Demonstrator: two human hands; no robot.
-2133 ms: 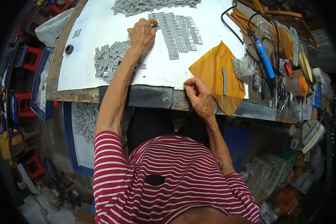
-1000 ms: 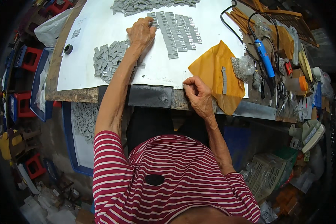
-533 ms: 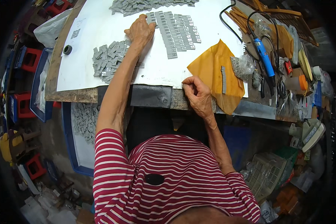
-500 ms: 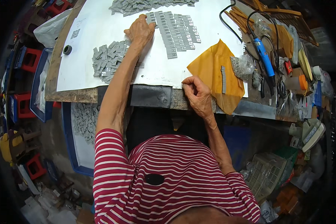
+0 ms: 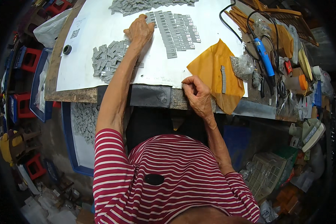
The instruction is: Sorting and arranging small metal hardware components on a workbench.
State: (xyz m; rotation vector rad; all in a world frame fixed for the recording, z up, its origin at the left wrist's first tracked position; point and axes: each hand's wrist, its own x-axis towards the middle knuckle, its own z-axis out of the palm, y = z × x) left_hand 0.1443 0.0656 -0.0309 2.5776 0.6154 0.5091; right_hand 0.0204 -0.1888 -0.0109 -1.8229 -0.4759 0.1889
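My left hand is over the white sheet with fingers apart, its fingertips beside a short column of small grey flat pieces at the far end. I cannot tell whether it touches them. To its right lie several slanting rows of the same grey pieces, edge to edge. A loose heap of grey pieces lies near my left forearm. At the table's front edge my right hand rests with its fingers curled in and pressed together; what they hold, if anything, is hidden.
A yellow-brown paper sheet carries a thin grey strip. Beyond, a blue corded tool lies among bags and clutter. Another grey heap is at the far edge. A black ring sits left; a blue tray stands below.
My left hand has shifted very slightly left. My right hand and the grey pieces look unchanged.
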